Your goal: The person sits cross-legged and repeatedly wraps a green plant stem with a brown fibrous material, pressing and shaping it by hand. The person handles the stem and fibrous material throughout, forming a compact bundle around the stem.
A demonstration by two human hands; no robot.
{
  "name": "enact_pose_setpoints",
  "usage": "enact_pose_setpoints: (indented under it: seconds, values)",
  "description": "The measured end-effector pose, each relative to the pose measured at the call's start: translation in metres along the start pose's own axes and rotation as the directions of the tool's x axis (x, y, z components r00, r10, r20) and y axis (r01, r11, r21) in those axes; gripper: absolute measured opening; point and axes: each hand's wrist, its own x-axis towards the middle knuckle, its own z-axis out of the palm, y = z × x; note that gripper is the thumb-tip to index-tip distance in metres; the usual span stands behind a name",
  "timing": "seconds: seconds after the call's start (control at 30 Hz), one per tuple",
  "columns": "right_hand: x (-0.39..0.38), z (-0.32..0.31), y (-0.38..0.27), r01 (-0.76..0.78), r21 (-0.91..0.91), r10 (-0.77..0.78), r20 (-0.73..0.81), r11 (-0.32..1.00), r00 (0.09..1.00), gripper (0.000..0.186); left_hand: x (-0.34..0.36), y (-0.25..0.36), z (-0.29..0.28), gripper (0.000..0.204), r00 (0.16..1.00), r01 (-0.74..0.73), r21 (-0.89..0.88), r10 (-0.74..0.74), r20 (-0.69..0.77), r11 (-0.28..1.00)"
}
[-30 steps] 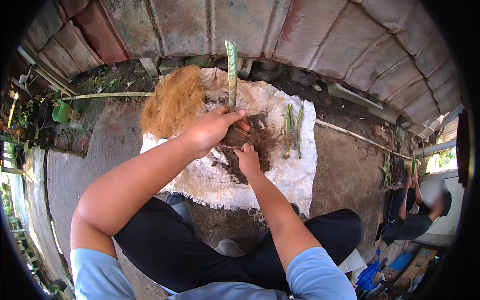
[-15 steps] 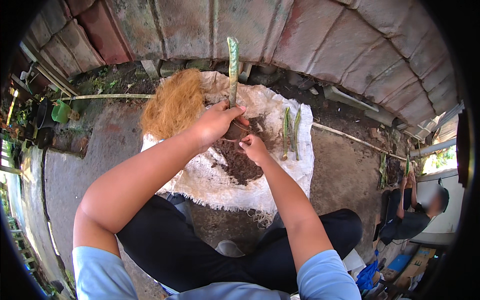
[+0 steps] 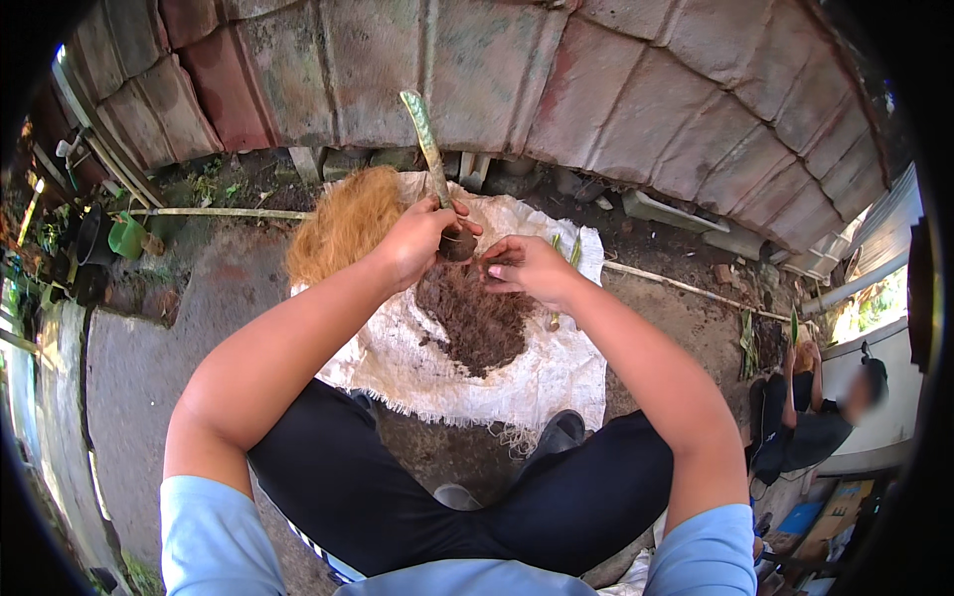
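My left hand (image 3: 422,238) is closed around the base of a mottled green snake plant leaf (image 3: 425,139), which stands up from my fingers, tilted left. A dark ball of soil (image 3: 457,245) sits at the leaf's lower end, against those fingers. Just right of the ball is my right hand (image 3: 537,273), its fingers curled and pinched together; what they hold is too fine to make out. Below both hands, loose dark soil (image 3: 477,333) is heaped on a white woven sack (image 3: 397,363). Other leaf cuttings (image 3: 575,250) lie partly hidden behind my right hand.
Brown coconut fibre (image 3: 343,223) is piled on the sack's far left. Low roof tiles (image 3: 378,79) hang over the far side. A thin pole (image 3: 686,286) lies along the ground. At the right sits another person (image 3: 810,437); a green pot (image 3: 127,236) stands far left.
My right hand has moved right and up, away from the ball, now covering much of the other cuttings. The leaf in my left hand has tipped left. The view has shifted slightly.
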Motion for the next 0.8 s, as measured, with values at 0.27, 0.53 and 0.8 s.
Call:
enact_pose_setpoints:
  seconds: [0.27,0.53,0.8]
  values:
    - [-0.078,0.004,-0.06,0.113,-0.494,-0.197,-0.121,0.862,0.973,0.019,-0.012,0.006,0.006,0.03,0.983,-0.008,-0.04,0.015,0.181,0.999]
    - [-0.094,0.005,-0.054,0.206,-0.34,-0.285,-0.204,0.918,0.936,0.019,-0.023,0.0,0.018,0.048,0.955,-0.15,0.138,0.108,0.276,0.979]
    - [-0.099,0.004,-0.052,0.305,-0.087,-0.317,-0.222,0.948,0.922,0.021,-0.029,0.007,0.029,0.058,0.944,-0.025,0.084,-0.004,0.33,0.996]
